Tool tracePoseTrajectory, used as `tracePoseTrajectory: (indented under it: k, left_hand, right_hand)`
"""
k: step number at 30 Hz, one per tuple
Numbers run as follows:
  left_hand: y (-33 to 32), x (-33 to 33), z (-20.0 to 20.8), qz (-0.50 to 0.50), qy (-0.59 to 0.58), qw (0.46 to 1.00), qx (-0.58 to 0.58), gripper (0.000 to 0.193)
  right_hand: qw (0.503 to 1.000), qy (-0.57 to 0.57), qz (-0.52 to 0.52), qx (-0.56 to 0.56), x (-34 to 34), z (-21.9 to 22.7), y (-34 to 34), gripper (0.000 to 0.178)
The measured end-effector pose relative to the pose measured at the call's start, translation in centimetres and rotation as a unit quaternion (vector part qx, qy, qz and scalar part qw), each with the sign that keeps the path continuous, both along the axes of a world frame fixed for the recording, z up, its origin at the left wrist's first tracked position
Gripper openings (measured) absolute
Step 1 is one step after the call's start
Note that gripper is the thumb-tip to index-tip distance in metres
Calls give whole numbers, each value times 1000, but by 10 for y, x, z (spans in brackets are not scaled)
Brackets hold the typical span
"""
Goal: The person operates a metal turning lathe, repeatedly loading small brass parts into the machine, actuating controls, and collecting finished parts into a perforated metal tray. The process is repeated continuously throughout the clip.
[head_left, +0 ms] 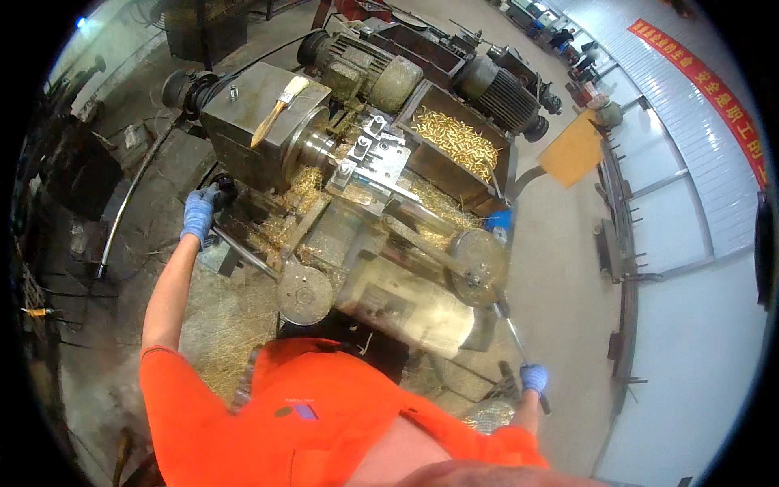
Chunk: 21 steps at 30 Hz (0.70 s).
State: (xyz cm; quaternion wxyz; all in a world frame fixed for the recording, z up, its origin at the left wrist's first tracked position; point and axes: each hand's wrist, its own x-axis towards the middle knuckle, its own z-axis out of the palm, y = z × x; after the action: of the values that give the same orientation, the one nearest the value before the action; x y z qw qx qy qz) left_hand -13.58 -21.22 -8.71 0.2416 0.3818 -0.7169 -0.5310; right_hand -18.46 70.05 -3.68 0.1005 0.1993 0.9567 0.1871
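My left hand [199,213], in a blue glove, is closed at the end of a metal lever [246,251] that runs to a round disc [305,295] on the machine's near side. A dark machine part sits just beyond those fingers. At the lower right my right hand [534,379], gloved in blue too, grips a second lever [513,333], which reaches up to another round disc [477,264]. Between the two arms lies the machine bed, with a tool block [375,152] beside the spindle [316,150]. Brass-coloured shavings [302,191] are heaped under it.
A wooden-handled brush [278,112] lies on the grey headstock [243,122]. Behind the bed, a metal bin [507,166] holds many small brass pieces [456,141]. Motors [497,93] stand further back. An orange-yellow board [573,150] is to the right, near a white wall.
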Motion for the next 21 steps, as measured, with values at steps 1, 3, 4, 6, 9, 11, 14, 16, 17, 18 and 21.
tracePoseTrajectory:
  k: [1,3,4,6,9,11,14,16,17,18,21]
  left_hand:
    - [-1,3,2,7,-3,1000,-7,38]
    - [16,3,21,15,15,999,30,42]
    - [24,4,31,14,-1,999,29,44]
    - [15,4,20,22,-6,1000,-4,43]
    - [4,2,2,0,42,999,-20,42]
    - [12,0,14,-4,35,999,-15,42]
    - [20,1,18,-1,28,999,-20,35]
    - [17,1,19,-5,21,999,-29,34]
    - [15,1,18,-10,15,999,-32,35]
    - [14,0,16,-17,10,999,-35,36]
    - [17,-3,20,-4,6,1000,5,35]
  right_hand:
    - [1000,3,-10,-12,6,7,-16,38]
    - [999,8,-36,-24,18,18,-26,38]
    - [998,12,-48,-28,22,18,-26,38]
    - [998,15,-45,-32,18,16,-25,39]
    - [999,-6,-30,-25,23,12,-23,37]
    - [999,-25,-31,-25,26,7,-17,35]
    - [1000,1,-7,-23,30,-6,-6,35]
    - [998,12,-40,-41,28,-14,3,37]
    - [997,18,-56,-51,28,-18,7,39]
    - [995,17,-72,-71,28,-20,11,39]
    - [990,24,-97,-103,28,-21,8,40]
